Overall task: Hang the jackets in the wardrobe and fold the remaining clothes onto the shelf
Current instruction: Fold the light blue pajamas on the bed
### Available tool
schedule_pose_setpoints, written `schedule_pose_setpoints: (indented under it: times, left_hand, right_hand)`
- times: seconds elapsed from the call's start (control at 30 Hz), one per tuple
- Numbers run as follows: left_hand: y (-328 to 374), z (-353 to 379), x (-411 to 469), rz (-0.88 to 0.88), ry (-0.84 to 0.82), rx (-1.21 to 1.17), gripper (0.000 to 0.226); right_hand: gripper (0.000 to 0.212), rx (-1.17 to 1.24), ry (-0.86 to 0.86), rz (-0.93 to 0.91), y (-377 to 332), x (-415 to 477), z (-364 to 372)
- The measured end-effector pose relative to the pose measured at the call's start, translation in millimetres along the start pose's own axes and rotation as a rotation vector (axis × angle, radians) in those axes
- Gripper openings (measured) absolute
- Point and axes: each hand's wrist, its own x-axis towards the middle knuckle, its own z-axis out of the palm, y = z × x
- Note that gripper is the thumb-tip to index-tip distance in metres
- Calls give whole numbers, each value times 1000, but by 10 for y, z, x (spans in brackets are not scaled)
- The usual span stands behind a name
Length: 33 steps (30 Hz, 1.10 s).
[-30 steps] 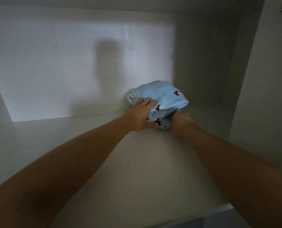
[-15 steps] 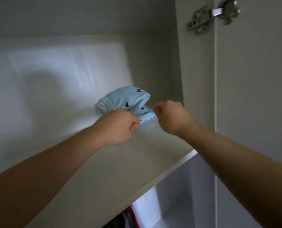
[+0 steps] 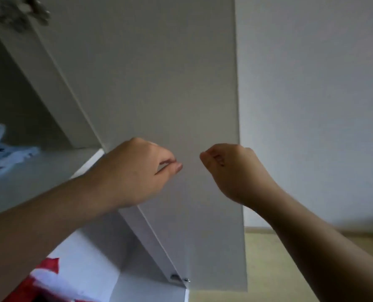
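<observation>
A folded light-blue garment point(image 3: 0, 151) with small dark prints lies on the white wardrobe shelf point(image 3: 50, 164) at the far left, partly cut off by the frame edge. My left hand point(image 3: 137, 171) hovers in front of the open wardrobe door, fingers curled, holding nothing. Close to its right, my right hand point(image 3: 231, 168) is also curled into a loose fist and holds nothing. Both hands are well to the right of the garment, apart from it. A red and white garment point(image 3: 48, 277) shows in the compartment below the shelf.
The white wardrobe door point(image 3: 170, 83) stands open behind my hands, with a hinge point(image 3: 22, 14) at the top left. A plain wall point(image 3: 312, 105) is on the right and a yellowish floor point(image 3: 266, 264) below it.
Both hands let go of the blue garment and drew back out of the shelf. The view swung right, so the garment now sits at the far left edge.
</observation>
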Motion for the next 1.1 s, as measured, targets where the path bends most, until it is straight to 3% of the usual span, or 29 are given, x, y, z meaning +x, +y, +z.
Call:
schedule_pose_setpoints:
  times: [0.1, 0.23, 0.4, 0.7, 0.87, 1.1]
  left_hand:
    - [882, 425, 449, 124, 13, -182, 49]
    - [2470, 1147, 1002, 154, 18, -546, 37]
    - [4548, 1886, 1569, 204, -94, -796, 33]
    - [7326, 2634, 2477, 391, -430, -868, 31]
    - [8555, 3067, 3222, 470, -529, -881, 30]
    - [10291, 3929, 4450, 502, -677, -856, 27]
  right_hand:
    - [30, -51, 102, 173, 714, -500, -665]
    - [32, -202, 238, 407, 1774, -1283, -1662]
    - [39, -405, 335, 674, 2946, -2391, -2968]
    - [42, -422, 461, 1006, 4350, -3776, -4836]
    - [46, -413, 505, 1108, 5331, -4040, -5643]
    - [43, -422, 427, 1255, 6984, -4134, -6918]
